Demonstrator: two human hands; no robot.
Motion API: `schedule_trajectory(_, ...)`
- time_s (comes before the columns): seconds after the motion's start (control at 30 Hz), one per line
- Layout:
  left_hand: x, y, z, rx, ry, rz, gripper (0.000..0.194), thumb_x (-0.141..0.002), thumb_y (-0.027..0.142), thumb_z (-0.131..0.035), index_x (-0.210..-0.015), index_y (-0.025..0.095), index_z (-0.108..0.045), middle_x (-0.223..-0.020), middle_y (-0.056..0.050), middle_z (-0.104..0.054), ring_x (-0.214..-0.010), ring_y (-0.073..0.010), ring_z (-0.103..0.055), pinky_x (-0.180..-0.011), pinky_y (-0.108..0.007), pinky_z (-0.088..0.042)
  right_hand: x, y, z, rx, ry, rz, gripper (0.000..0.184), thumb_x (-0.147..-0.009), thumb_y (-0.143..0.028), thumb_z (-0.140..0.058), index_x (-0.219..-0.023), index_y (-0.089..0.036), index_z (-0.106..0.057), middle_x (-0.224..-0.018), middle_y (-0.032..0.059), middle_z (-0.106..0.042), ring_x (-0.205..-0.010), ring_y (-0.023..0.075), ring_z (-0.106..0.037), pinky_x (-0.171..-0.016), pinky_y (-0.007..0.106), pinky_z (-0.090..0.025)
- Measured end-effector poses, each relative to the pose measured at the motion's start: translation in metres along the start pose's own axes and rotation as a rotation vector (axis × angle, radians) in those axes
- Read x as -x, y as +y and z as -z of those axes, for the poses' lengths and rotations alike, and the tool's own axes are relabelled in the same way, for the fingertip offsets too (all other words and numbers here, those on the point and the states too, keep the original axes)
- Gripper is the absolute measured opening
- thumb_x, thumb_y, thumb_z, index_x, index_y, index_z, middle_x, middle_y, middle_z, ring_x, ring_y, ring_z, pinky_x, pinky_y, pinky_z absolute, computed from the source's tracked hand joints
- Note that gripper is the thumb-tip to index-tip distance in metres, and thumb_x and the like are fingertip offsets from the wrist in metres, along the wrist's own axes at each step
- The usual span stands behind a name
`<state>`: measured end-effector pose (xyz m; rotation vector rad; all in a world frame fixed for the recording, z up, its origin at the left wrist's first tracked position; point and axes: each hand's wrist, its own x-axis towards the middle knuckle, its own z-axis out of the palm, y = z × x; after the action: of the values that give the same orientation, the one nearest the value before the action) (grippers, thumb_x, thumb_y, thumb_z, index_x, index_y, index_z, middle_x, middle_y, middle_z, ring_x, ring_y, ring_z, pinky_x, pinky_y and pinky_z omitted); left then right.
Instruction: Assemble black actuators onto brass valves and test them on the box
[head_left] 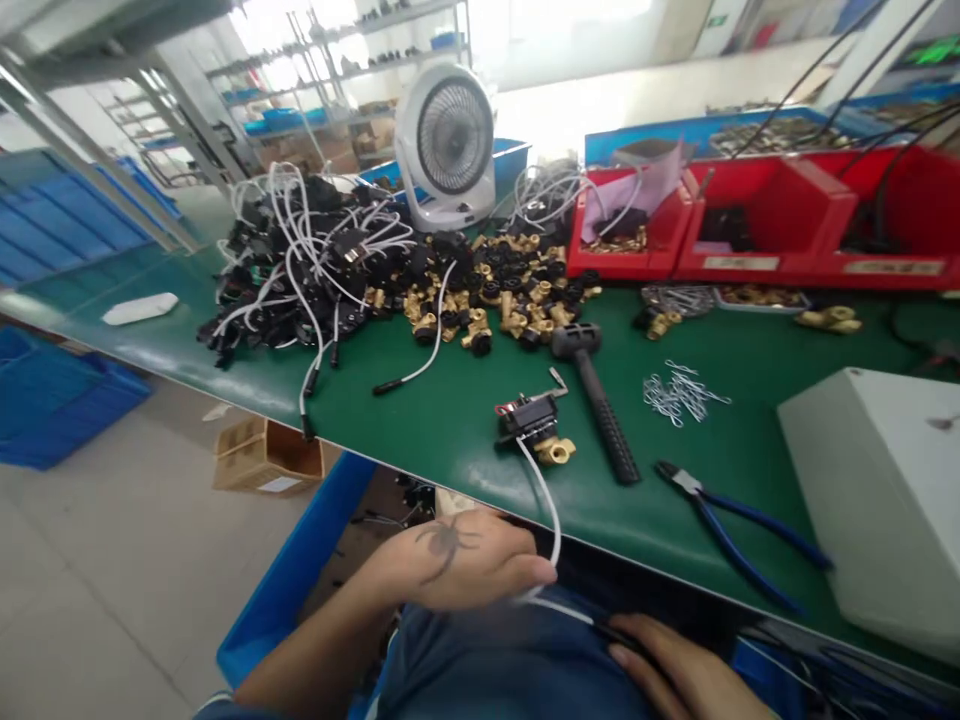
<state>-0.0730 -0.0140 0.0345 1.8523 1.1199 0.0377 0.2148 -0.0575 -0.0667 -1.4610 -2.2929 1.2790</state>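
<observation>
My left hand (pixel 472 560) is closed around a white cable (pixel 552 505) just off the table's front edge. That cable runs up to a black boxed unit (pixel 534 418) with a brass fitting (pixel 557 452), which rests on the green table. Low in front of my body, my right hand (pixel 690 675) grips the black connector (pixel 613 636) at the cable's other end. Right of the unit lies a hammer (pixel 596 400) with a black handle. An L-shaped hex key (pixel 559 382) touches or lies right behind the unit; I cannot tell which.
Blue-handled pliers (pixel 739 530) lie beside a grey box (pixel 885 500). Wire clips (pixel 682 393) are scattered behind them. Brass fittings (pixel 514 318) and cabled black units (pixel 300 260) are heaped at the back, before a fan (pixel 450 140) and red bins (pixel 765 220). A blue crate (pixel 289 580) stands below the edge.
</observation>
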Motion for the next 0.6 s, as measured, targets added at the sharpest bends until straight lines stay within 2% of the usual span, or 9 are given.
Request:
schedule_trajectory(0.1,0.001,-0.003,-0.003,0.016,-0.015,-0.004,0.049,-0.104,0.051,-0.031,-0.073,0.020,-0.054,-0.072,0.000,-0.056,-0.070,-0.0157,-0.055,-0.068,-0.027,-0.039,0.007,-0.018,0.007,0.004,-0.051,-0.025,0.039,-0.103,-0.041,-0.044,-0.120,-0.023,-0.075,-0.117,0.0063,-0.073,-0.107,0.0213,-0.072,-0.096,0.029,-0.059)
schedule_trajectory(0.2,0.001,-0.005,-0.002,0.123,0.017,-0.081,0.048,-0.104,0.051,-0.029,-0.087,0.019,-0.060,-0.085,-0.002,-0.064,-0.082,-0.0173,-0.059,-0.077,-0.028,-0.042,0.010,-0.032,0.009,-0.034,-0.119,-0.036,0.038,-0.104,-0.039,-0.043,-0.122,-0.023,-0.073,-0.117,0.0068,-0.072,-0.107,0.0215,-0.071,-0.093,0.030,-0.058)
schedule_trajectory(0.3,0.001,-0.006,0.000,0.238,-0.002,-0.148,0.046,-0.103,0.052,-0.031,-0.095,0.018,-0.062,-0.086,-0.002,-0.065,-0.081,-0.0164,-0.059,-0.077,-0.027,-0.043,0.008,-0.042,0.008,-0.063,-0.159,-0.023,0.033,-0.104,-0.036,-0.046,-0.120,-0.023,-0.072,-0.115,0.0058,-0.072,-0.106,0.0204,-0.070,-0.093,0.029,-0.056)
schedule_trajectory(0.43,0.002,-0.006,0.001,0.249,-0.055,-0.150,0.040,-0.101,0.052,-0.040,-0.095,0.019,-0.062,-0.085,0.000,-0.063,-0.080,-0.0154,-0.057,-0.073,-0.026,-0.041,0.003,-0.049,0.007,-0.070,-0.182,-0.064,0.028,-0.103,-0.030,-0.051,-0.117,-0.020,-0.072,-0.111,0.0050,-0.071,-0.103,0.0198,-0.070,-0.091,0.028,-0.053)
schedule_trajectory(0.6,0.011,-0.008,0.005,0.406,-0.033,-0.198,0.052,-0.103,0.061,-0.035,-0.086,0.019,-0.060,-0.082,-0.001,-0.063,-0.078,-0.0145,-0.057,-0.074,-0.025,-0.043,0.004,-0.048,0.012,-0.129,-0.211,-0.114,0.025,-0.101,-0.035,-0.056,-0.113,-0.019,-0.071,-0.111,0.0037,-0.072,-0.102,0.0181,-0.069,-0.091,0.025,-0.051)
